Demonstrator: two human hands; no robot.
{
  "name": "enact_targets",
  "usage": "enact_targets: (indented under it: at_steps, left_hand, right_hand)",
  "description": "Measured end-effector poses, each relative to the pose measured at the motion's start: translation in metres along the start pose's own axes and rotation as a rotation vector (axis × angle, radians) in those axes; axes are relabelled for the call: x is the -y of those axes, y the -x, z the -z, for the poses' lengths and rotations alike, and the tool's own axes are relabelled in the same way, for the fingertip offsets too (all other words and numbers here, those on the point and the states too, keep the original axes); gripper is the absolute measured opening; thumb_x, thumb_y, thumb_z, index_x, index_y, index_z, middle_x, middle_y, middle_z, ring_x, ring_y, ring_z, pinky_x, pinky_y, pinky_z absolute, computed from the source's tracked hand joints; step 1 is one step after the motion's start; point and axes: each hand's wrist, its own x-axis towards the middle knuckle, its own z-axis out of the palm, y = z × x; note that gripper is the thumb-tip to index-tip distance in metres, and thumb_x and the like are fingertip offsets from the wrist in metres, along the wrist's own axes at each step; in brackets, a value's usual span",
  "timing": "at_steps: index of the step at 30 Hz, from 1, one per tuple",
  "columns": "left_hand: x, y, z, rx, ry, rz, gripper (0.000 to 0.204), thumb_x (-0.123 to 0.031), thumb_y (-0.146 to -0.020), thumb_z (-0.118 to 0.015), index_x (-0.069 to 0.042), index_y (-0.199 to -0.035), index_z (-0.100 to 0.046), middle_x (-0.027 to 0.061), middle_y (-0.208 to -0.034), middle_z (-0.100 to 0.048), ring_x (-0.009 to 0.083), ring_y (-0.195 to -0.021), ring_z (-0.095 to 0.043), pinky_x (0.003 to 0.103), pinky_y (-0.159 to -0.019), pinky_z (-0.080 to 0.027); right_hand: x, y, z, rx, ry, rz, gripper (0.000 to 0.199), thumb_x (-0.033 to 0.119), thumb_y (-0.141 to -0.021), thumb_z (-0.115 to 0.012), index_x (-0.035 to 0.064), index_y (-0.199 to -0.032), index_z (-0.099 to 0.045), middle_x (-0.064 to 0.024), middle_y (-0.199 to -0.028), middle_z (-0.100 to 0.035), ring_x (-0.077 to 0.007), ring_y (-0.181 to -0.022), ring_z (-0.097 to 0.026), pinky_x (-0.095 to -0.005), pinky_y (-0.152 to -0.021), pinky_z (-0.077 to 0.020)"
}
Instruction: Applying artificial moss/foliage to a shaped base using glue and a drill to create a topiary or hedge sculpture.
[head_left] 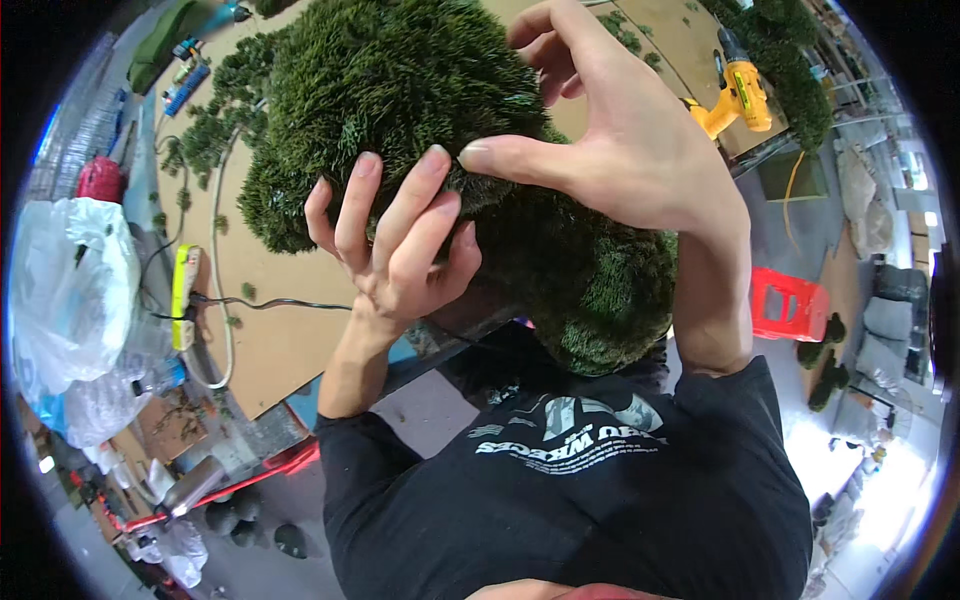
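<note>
Brown bench (275, 345) carries at left a yellow power strip (183, 298); at the middle is a green bush (400, 90). Left hand (393, 262) rests half-curled fingers on it, grip unclear; right hand (635, 145) is spread against it. Farther right lies a yellow drill (742, 92).

leafy clump (390, 80) of deep green with lighter green tips, T-shirt (560, 510) all black with white and grey print (600, 418), tabletop (275, 355) of plain light brown, drill (743, 95) bright yellow with dark front, power strip (182, 290) yellow-green, stool (815, 310) strongly red to my eye
</note>
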Motion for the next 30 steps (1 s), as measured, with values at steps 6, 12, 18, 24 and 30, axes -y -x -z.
enact_targets:
  at_steps: [6,12,18,24,30]
  left_hand:
    - [-0.005,-0.02,0.006,-0.189,0.262,0.127,0.066,-0.025,-0.088,-0.08,0.0,-0.136,-0.042,0.0336,-0.15,-0.041,0.0409,-0.136,-0.047,0.052,-0.118,-0.03]
    - [-0.014,-0.067,0.013,-0.101,0.029,0.236,0.087,-0.028,-0.081,-0.09,0.001,-0.146,-0.04,0.0289,-0.158,-0.031,0.0404,-0.149,-0.029,0.05,-0.119,-0.027]
    - [-0.011,-0.061,0.011,-0.09,0.195,0.343,0.075,-0.016,-0.085,-0.087,0.001,-0.144,-0.045,0.025,-0.155,-0.038,0.0368,-0.146,-0.037,0.046,-0.12,-0.029]
    - [-0.01,-0.061,0.012,-0.08,0.167,0.328,0.063,-0.011,-0.091,-0.08,0.002,-0.142,-0.046,0.0248,-0.153,-0.043,0.0361,-0.143,-0.041,0.045,-0.119,-0.03]
    - [-0.012,-0.062,0.011,-0.069,0.149,0.314,0.059,-0.01,-0.093,-0.077,0.002,-0.142,-0.047,0.0243,-0.153,-0.043,0.0362,-0.143,-0.042,0.045,-0.118,-0.032]
  right_hand:
    - [-0.073,0.003,-0.027,-0.092,-0.401,0.254,0.056,0.028,-0.09,-0.081,0.0043,-0.136,-0.059,-0.0064,-0.118,-0.063,-0.0141,-0.103,-0.06,-0.0294,-0.094,-0.0478]
    - [-0.072,0.002,-0.046,-0.241,-0.363,0.267,0.057,0.032,-0.09,-0.081,0.0063,-0.136,-0.06,-0.0101,-0.121,-0.065,-0.0162,-0.104,-0.06,-0.0322,-0.094,-0.0494]
    - [-0.078,0.001,-0.057,-0.339,-0.385,0.266,0.058,0.036,-0.089,-0.082,0.0065,-0.135,-0.062,-0.0133,-0.12,-0.067,-0.02,-0.1,-0.062,-0.0345,-0.09,-0.0518]
    - [-0.067,0.006,-0.061,-0.422,-0.311,0.254,0.068,0.041,-0.084,-0.082,0.0006,-0.133,-0.06,-0.0203,-0.123,-0.066,-0.0321,-0.11,-0.062,-0.0414,-0.097,-0.0509]
    - [-0.071,0.003,-0.064,-0.407,-0.333,0.239,0.068,0.039,-0.082,-0.079,-0.001,-0.133,-0.058,-0.0249,-0.126,-0.064,-0.0408,-0.119,-0.063,-0.0458,-0.103,-0.0507]
